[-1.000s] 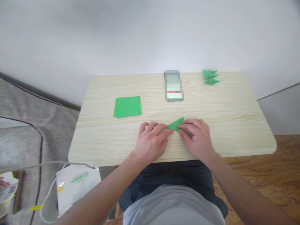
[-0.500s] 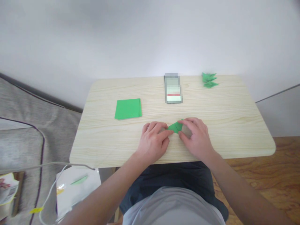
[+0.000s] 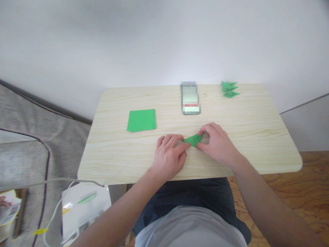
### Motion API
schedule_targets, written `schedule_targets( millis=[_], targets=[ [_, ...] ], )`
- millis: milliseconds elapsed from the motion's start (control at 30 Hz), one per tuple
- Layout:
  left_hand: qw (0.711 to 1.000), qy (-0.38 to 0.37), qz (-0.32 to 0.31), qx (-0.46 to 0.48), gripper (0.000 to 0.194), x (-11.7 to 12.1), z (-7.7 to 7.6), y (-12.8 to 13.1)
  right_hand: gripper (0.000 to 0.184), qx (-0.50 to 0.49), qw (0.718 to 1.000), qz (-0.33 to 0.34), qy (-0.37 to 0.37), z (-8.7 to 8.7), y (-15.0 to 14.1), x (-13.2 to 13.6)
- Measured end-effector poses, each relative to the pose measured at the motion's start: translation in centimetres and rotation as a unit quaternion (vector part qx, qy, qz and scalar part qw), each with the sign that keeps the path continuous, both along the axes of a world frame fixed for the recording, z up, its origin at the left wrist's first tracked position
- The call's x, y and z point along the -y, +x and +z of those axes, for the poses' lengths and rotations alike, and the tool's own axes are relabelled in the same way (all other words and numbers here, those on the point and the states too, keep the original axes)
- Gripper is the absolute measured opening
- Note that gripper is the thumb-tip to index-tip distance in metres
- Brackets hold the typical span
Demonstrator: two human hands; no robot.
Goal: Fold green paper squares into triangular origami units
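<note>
A small folded green paper piece (image 3: pixel 193 139) lies on the light wooden table (image 3: pixel 257 137) near its front edge. My left hand (image 3: pixel 169 156) pins the paper's left tip with its fingertips pressed together. My right hand (image 3: pixel 217 144) pinches the paper's right end between thumb and fingers. Most of the paper's lower edge is hidden under my fingers.
A stack of green square sheets (image 3: pixel 141 120) lies to the left. A phone (image 3: pixel 190 98) rests at the back middle, and several folded green pieces (image 3: pixel 229 89) sit at the back right. A grey sofa (image 3: pixel 25 137) and a white cable (image 3: pixel 55 206) are at the left.
The right end of the green paper has been folded inward, so the piece looks shorter. My right hand shifted slightly up and turned over that end; my left hand stayed put.
</note>
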State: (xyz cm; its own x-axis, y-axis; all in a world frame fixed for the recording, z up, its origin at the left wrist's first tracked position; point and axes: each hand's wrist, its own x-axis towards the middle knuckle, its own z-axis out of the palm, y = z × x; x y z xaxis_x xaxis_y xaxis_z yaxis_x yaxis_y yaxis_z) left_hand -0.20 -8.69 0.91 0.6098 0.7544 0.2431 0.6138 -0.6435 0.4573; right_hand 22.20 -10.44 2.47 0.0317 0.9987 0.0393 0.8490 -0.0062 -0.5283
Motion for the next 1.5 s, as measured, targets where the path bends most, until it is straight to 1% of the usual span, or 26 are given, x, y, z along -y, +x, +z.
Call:
schedule_targets(
  millis=[67,133,200,267,333,400,467,500,567,633,667,700,733,833,900,933,1100,1200,1267,1333,1367,1433,1500],
  targets=[
    [1.0,-0.005,0.004,0.005,0.03,0.0,0.0,0.0,0.02,-0.012,1.0,0.01,0.001,0.0,0.1,0.0],
    [1.0,-0.01,0.009,0.014,0.03,0.0,0.1,0.0,0.015,-0.039,0.999,0.005,-0.001,0.0,0.1,0.2],
    [0.999,-0.018,0.017,0.025,0.03,-0.1,0.1,0.0,0.012,-0.084,0.996,-0.017,-0.01,-0.1,0.2,0.5],
    [0.998,-0.03,0.035,0.043,0.032,-0.3,0.2,0.1,0.013,-0.149,0.988,-0.042,-0.023,-0.2,0.1,0.7],
    [0.994,-0.048,0.059,0.079,0.035,-0.5,0.4,0.4,0.018,-0.235,0.969,-0.066,-0.034,-0.2,0.0,0.7],
    [0.984,-0.081,0.079,0.136,0.037,-1.0,0.6,0.9,0.025,-0.341,0.935,-0.088,-0.032,-0.2,-0.2,0.6],
    [0.963,-0.152,0.085,0.204,0.037,-1.6,0.7,1.5,0.031,-0.445,0.889,-0.108,-0.02,-0.2,-0.6,0.3],
    [0.947,-0.201,0.082,0.238,0.036,-2.0,0.8,1.8,0.034,-0.489,0.865,-0.116,-0.012,-0.2,-0.8,0.0],
    [0.903,-0.3,0.062,0.301,0.031,-3.0,1.0,2.5,0.037,-0.551,0.826,-0.122,-0.001,-0.2,-1.3,-0.5],
    [0.863,-0.365,0.03,0.349,0.024,-4.1,1.3,3.1,0.038,-0.583,0.803,-0.124,0.005,-0.2,-1.8,-1.1],
    [0.849,-0.379,0.02,0.367,0.022,-4.7,1.5,3.3,0.037,-0.59,0.797,-0.125,0.009,-0.1,-2.0,-1.4],
    [0.842,-0.381,0.017,0.381,0.02,-5.3,1.8,3.5,0.036,-0.591,0.797,-0.125,0.014,0.0,-2.1,-1.7],
    [0.842,-0.372,0.023,0.389,0.019,-6.0,2.2,3.6,0.035,-0.587,0.8,-0.123,0.018,0.2,-2.2,-2.1],
    [0.869,-0.31,0.046,0.382,0.014,-8.0,4.0,4.0,0.029,-0.569,0.816,-0.102,0.022,1.6,-2.3,-3.6],
    [0.888,-0.272,0.038,0.369,0.012,-9.5,5.5,4.4,0.025,-0.565,0.821,-0.078,0.018,2.9,-2.3,-4.8],
    [0.892,-0.259,0.028,0.369,0.012,-10.2,6.3,4.6,0.024,-0.564,0.823,-0.066,0.018,3.7,-2.2,-5.5],
    [0.886,-0.226,-0.028,0.403,0.011,-13.2,10.1,5.2,0.031,-0.558,0.829,-0.021,0.031,7.1,-1.3,-8.9],
    [0.888,-0.242,-0.045,0.389,0.013,-14.5,11.7,5.0,0.036,-0.545,0.838,-0.005,0.021,9.0,-0.3,-10.3],
    [0.889,-0.253,-0.055,0.379,0.014,-15.1,12.5,4.7,0.036,-0.523,0.852,0.007,0.03,10.2,0.2,-11.0],
    [0.89,-0.246,-0.06,0.379,0.013,-15.6,13.0,4.4,0.03,-0.494,0.868,0.025,0.04,11.2,0.3,-11.4],
    [0.89,-0.239,-0.06,0.384,0.013,-15.7,13.2,4.2,0.027,-0.486,0.872,0.031,0.049,11.6,0.3,-11.6],
    [0.887,-0.235,-0.061,0.394,0.012,-15.9,13.4,4.1,0.019,-0.484,0.872,0.029,0.074,12.1,0.0,-11.9],
    [0.877,-0.254,-0.069,0.401,0.011,-15.9,13.5,4.0,0.014,-0.487,0.867,0.02,0.103,12.2,-0.2,-12.1]
  ],
)
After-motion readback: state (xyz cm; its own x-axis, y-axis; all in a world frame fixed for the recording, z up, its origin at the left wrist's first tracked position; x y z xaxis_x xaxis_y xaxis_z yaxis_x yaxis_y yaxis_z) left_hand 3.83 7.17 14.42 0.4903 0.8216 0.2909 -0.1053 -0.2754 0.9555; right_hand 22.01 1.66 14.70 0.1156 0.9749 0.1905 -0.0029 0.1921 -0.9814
